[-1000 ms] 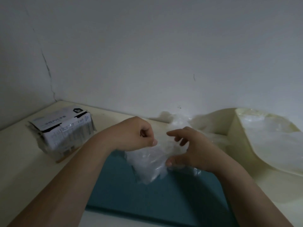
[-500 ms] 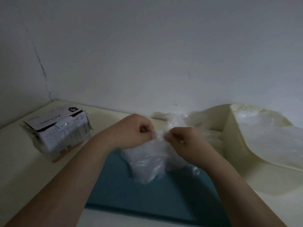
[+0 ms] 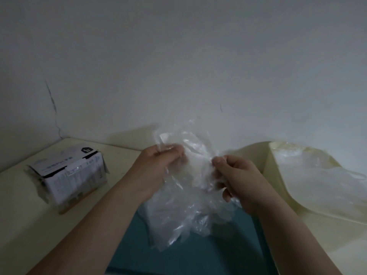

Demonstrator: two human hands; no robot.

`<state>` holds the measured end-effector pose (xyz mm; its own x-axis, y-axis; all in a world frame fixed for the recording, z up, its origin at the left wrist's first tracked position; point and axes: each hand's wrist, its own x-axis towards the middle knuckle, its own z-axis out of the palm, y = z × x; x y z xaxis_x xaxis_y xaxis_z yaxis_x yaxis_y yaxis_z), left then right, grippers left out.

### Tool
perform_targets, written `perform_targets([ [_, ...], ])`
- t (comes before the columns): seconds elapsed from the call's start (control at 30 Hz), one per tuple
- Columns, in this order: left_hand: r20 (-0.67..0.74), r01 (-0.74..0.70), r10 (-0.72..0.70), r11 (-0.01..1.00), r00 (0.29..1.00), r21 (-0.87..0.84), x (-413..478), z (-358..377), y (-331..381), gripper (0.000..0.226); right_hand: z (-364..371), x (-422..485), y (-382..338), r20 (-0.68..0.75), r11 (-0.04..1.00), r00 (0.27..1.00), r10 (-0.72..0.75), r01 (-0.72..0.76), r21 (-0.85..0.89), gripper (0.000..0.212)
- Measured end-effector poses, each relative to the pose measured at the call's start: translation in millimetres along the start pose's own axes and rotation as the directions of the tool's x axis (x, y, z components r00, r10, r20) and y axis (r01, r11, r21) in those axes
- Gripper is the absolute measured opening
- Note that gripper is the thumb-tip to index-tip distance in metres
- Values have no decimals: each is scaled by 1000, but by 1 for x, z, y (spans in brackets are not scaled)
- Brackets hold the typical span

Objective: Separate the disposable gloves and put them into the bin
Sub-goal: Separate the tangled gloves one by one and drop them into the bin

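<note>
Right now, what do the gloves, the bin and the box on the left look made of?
The gloves: thin clear plastic film, glossy; it crinkles and glints, teal mat shows through.
The bin: probably rigid plastic, cream, smooth matte wall; dim light leaves it open.
The box: printed cardboard, matte, with creased open flaps.

A printed box [image 3: 69, 175] sits left of a teal mat [image 3: 198, 259].

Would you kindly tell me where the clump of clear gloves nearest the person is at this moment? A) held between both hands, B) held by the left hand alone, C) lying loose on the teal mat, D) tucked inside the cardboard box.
A: the left hand and the right hand each grip the gloves, which hang down between them.
</note>
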<state>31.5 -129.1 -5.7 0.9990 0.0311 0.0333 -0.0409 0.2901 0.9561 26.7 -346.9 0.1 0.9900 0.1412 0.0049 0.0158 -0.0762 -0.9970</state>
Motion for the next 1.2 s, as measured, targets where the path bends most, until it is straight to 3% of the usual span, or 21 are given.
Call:
perform_targets([
  [0.1, -59, -64, 61, 997, 996, -49, 1, -10, 11, 9, -11, 1, -3, -208, 978, 975, -77, 33, -205, 15],
  [0.17, -58, -83, 83, 997, 995, 7, 2, -19, 17, 23, -15, 2, -5, -314, 936, 930, -190, 75, -344, 15],
  [0.27, 57, -103, 94, 976, 994, 189, -2, -23, 20, 27, -13, -1, -10, -329, 904, 890, -316, 177, -389, 26],
  [0.3, 115, -120, 95, 963, 989, 240, -4, -21, 20, 25, -12, -3, -12, -278, 915, 915, -292, 183, -360, 34],
  [0.37, 207, -161, 101, 941, 973, 299, -8, -15, 18, 24, -12, -3, -14, -63, 973, 995, -77, 62, -223, 54],
  [0.43, 248, -179, 100, 930, 964, 322, -9, -9, 14, 21, -14, -3, -14, 212, 991, 970, 119, -104, -82, 77],
  [0.5, 258, -181, 93, 922, 962, 343, -9, -6, 9, 16, -15, 1, -7, 344, 994, 933, 103, -106, -9, 85],
  [0.53, 247, -172, 87, 921, 965, 350, -9, -5, 6, 12, -13, 2, -4, 352, 998, 935, 45, -58, 28, 76],
  [0.6, 228, -163, 85, 924, 970, 345, -10, -3, 2, 7, -9, 4, 1, 259, 995, 963, -72, 50, 90, 43],
  [0.67, 189, -145, 85, 934, 978, 328, -10, 0, 0, 13, -3, 6, 5, 118, 988, 986, -120, 107, 111, 25],
  [0.77, 141, -95, 56, 953, 988, 289, -10, 2, 1, 35, 0, 7, 6, -12, 990, 990, -143, 143, 14, 32],
  [0.97, 138, -12, -26, 964, 990, 265, -11, 1, 3, 21, -5, 9, 7, -69, 977, 981, -181, 171, -129, 38],
  [1.2, 99, -53, 28, 964, 995, 261, -13, -8, 15, 28, -9, 7, -1, -270, 971, 939, -212, 171, -168, 20],
])
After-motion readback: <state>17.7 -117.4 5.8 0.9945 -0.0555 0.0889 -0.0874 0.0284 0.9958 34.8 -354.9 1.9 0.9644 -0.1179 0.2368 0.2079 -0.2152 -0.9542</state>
